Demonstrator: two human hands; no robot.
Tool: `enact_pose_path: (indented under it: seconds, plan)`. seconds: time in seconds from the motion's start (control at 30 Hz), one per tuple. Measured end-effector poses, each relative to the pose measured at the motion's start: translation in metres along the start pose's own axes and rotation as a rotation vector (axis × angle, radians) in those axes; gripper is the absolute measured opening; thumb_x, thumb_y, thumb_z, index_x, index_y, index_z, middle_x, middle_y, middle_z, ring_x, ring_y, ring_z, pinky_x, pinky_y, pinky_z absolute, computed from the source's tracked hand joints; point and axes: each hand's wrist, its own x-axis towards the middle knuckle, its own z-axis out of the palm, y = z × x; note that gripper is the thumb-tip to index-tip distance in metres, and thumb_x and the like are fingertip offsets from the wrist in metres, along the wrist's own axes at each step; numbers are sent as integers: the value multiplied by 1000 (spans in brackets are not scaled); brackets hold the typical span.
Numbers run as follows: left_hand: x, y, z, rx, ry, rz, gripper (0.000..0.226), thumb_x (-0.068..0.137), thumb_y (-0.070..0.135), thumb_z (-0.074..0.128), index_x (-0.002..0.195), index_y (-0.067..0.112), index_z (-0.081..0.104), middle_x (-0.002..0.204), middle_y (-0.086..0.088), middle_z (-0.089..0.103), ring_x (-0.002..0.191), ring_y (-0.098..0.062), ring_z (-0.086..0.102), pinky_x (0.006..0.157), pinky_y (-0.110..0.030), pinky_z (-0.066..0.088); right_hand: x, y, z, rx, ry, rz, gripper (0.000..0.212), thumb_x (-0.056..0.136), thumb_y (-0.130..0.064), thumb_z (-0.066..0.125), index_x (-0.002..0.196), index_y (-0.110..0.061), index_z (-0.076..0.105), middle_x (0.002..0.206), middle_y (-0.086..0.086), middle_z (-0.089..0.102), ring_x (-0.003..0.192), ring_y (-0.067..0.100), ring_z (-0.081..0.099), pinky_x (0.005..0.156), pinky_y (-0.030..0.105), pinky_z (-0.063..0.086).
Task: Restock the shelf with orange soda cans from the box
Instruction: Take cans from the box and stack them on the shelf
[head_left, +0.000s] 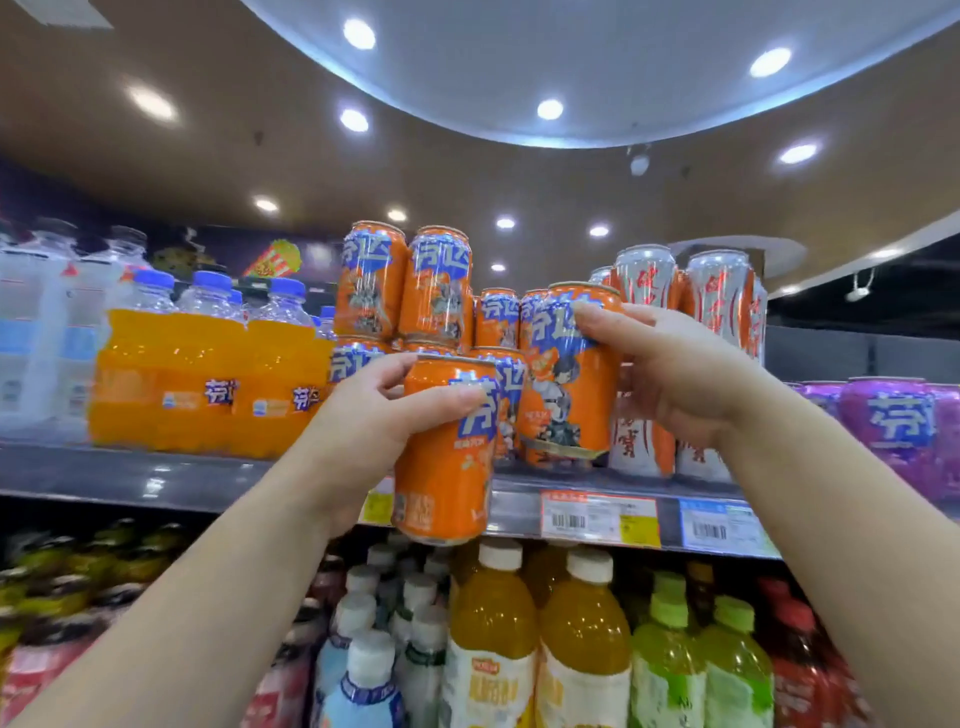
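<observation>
My left hand (374, 410) grips an orange soda can (441, 467) held upright in front of the shelf edge (156, 483), below the stocked row. My right hand (675, 364) is wrapped around a second orange soda can (566, 395), which stands on or just above the shelf at the front of the orange group. Behind them, more orange soda cans (405, 286) are stacked two high. The box is not in view.
Orange soda bottles (208, 374) stand left of the cans, white-and-red cans (706, 296) right of them, purple cans (893, 421) further right. Price tags (597, 519) line the shelf edge. Juice and tea bottles (582, 639) fill the shelf below.
</observation>
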Motion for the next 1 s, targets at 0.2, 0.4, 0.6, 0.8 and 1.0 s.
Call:
enact_pose_path:
  seconds: [0.2, 0.4, 0.6, 0.8, 1.0]
  plan:
    - [12, -6, 7, -31, -15, -4, 86, 48, 54, 85, 127, 32, 57, 111, 4, 73, 96, -20, 73, 81, -48, 59, -6, 12, 0, -115, 24, 44, 78, 54, -61, 79, 119, -21, 62, 107, 2, 76, 99, 21, 73, 77, 42, 59]
    - [25, -3, 17, -146, -57, -9, 54, 52, 47, 85, 102, 47, 66, 104, 7, 75, 91, -19, 74, 69, -42, 61, -3, 9, -9, -133, 50, 24, 67, 54, -63, 78, 111, -30, 63, 101, -5, 77, 93, 16, 74, 72, 37, 61]
    - [25, -7, 26, -290, -151, -47, 44, 59, 36, 82, 99, 47, 69, 104, 2, 76, 90, -22, 74, 62, -36, 60, 2, 1, -10, -26, 68, 98, 70, 60, -66, 70, 120, -34, 54, 108, -2, 75, 97, 21, 73, 79, 52, 60]
    - [26, -7, 34, -362, -184, -37, 25, 72, 17, 75, 89, 36, 74, 64, 3, 75, 57, -10, 72, 42, -21, 53, -2, 6, 2, 86, -32, 222, 60, 75, -55, 62, 128, -33, 48, 113, 0, 74, 101, 23, 72, 78, 56, 59]
    - [27, -12, 14, -365, -214, -55, 35, 83, 15, 68, 117, 14, 64, 69, -4, 76, 60, -13, 73, 46, -23, 55, 1, -5, 7, -6, -109, 150, 75, 63, -22, 88, 126, -30, 48, 114, 5, 72, 102, 28, 72, 86, 56, 57]
